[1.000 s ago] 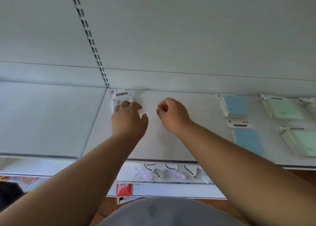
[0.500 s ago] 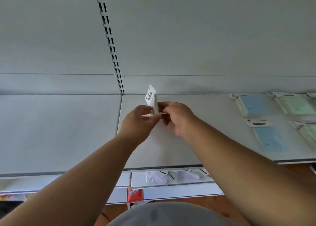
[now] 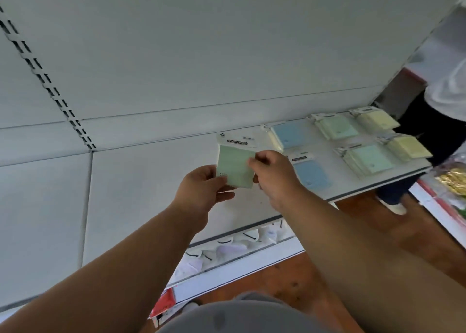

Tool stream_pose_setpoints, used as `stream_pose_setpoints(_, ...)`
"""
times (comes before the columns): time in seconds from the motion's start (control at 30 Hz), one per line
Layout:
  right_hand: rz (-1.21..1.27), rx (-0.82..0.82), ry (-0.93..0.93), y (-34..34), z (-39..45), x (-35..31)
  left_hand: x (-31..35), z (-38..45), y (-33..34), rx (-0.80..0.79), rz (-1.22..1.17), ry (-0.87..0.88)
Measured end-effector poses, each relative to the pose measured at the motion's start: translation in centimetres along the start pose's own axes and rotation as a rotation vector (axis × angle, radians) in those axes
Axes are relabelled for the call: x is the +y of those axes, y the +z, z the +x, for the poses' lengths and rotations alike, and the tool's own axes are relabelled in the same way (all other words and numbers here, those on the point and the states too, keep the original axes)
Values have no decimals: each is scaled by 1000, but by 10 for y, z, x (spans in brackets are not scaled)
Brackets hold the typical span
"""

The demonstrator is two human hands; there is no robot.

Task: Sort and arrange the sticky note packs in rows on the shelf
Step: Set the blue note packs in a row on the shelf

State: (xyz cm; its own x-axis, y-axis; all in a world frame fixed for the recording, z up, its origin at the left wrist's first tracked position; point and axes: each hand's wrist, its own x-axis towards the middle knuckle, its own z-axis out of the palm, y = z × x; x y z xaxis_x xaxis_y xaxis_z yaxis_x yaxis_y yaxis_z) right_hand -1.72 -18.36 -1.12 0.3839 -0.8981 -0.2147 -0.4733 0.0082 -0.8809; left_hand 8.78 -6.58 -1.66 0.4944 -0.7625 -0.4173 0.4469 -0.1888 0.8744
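1. Green pack (image 3: 235, 167) of sticky notes, one, is held above the white shelf (image 3: 141, 181), its long axis upright and its white header card on top.
2. Left hand (image 3: 199, 194) pinches its lower left corner; right hand (image 3: 273, 179) pinches its right edge.
3. Six packs lie flat at the right: two blue (image 3: 291, 133), two green (image 3: 338, 127), two yellow (image 3: 377, 119).
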Motion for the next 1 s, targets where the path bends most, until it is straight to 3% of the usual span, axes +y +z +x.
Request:
stream_pose_setpoints(0.13,-15,91,15,-68,13,30,-12,9,63,34,470,118)
stream_pose_setpoints(0.23,-28,139,-9,-121,29,48,-19,16,120,33,658,226)
stream_pose_setpoints(0.57,-215,103,-95,-287,108,88,-49,47,305,94,852,333)
stream_pose_setpoints(0.8,-461,-59,-87,-323,146,88,-57,66,354,162,1166,281)
stream_pose_setpoints(1.0,-598,-83,-127,-324,153,92,-61,70,361,185,1270,236)
